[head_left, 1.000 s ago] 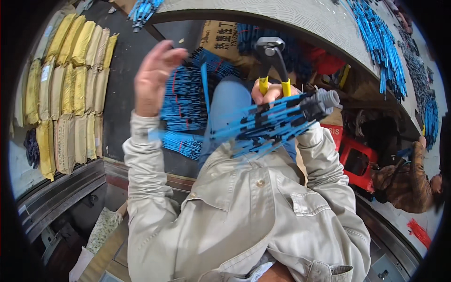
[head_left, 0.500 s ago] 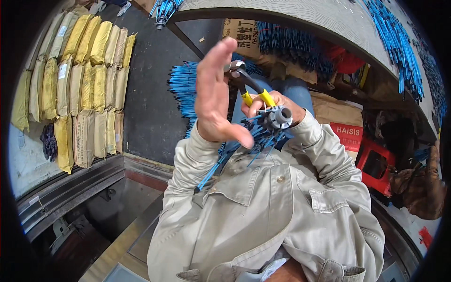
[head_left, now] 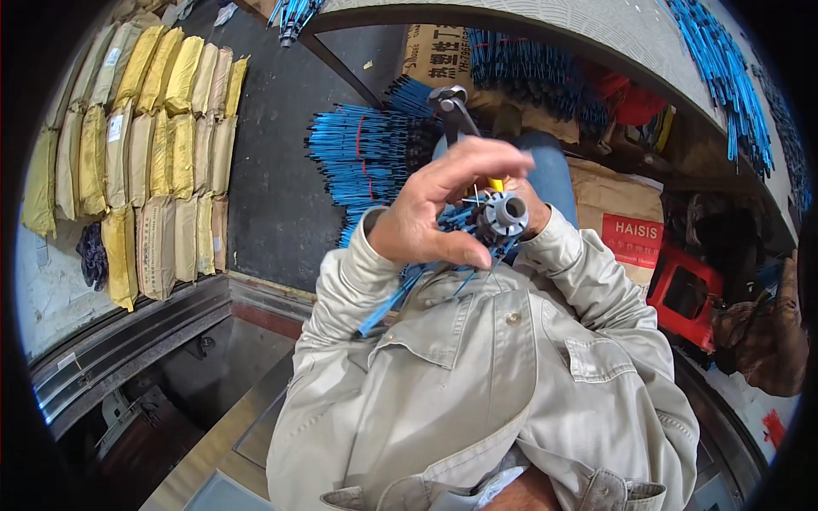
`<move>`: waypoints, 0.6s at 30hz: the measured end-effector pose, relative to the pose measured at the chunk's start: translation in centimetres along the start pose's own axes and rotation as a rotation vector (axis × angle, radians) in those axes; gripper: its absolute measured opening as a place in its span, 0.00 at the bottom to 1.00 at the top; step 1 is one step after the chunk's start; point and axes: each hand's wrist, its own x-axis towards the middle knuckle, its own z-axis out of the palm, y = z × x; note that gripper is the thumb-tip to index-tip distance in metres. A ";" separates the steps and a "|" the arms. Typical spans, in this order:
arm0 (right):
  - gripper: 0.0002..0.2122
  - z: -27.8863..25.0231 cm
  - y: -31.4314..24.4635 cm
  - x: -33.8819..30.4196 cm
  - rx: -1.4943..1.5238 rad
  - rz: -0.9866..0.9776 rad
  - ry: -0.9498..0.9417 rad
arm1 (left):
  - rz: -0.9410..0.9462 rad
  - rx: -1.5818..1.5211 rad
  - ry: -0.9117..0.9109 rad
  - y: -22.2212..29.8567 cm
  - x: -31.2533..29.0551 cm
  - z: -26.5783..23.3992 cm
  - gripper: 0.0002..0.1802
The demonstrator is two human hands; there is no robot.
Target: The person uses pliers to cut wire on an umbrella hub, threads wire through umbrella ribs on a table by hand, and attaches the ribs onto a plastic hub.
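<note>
Grey plastic ring-shaped piece (head_left: 503,213) with thin blue sticks (head_left: 454,221) is before the beige shirt (head_left: 452,383). Beside it, the left hand (head_left: 434,203) curves open, apparently empty; the right hand (head_left: 536,210), partly hidden, is closed on yellow-handled black pliers (head_left: 459,120).

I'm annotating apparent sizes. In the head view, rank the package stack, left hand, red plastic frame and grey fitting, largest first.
1. Package stack
2. Left hand, nearer the camera
3. Red plastic frame
4. Grey fitting

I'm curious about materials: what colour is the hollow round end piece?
The end piece is grey, best seen in the head view.
</note>
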 end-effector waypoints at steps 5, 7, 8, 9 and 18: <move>0.07 -0.5 0.6 0.0 -0.097 -0.088 0.136 | -0.102 -0.149 -0.227 0.0 1.1 -1.3 0.38; 0.06 -0.2 -0.3 0.8 -0.365 -0.326 0.433 | -0.136 -0.233 -0.061 -0.4 0.7 -1.3 0.33; 0.07 -0.6 -1.3 0.8 -0.465 -0.399 0.494 | -0.145 -0.273 0.030 -0.9 0.6 -1.3 0.31; 0.07 -1.1 -2.9 0.8 -0.561 -0.477 0.554 | -0.143 -0.255 0.041 -0.9 0.5 -1.6 0.31; 0.15 -14.4 -21.6 3.5 -2.341 -0.042 0.642 | -0.023 -0.204 0.512 -0.2 1.5 -2.6 0.29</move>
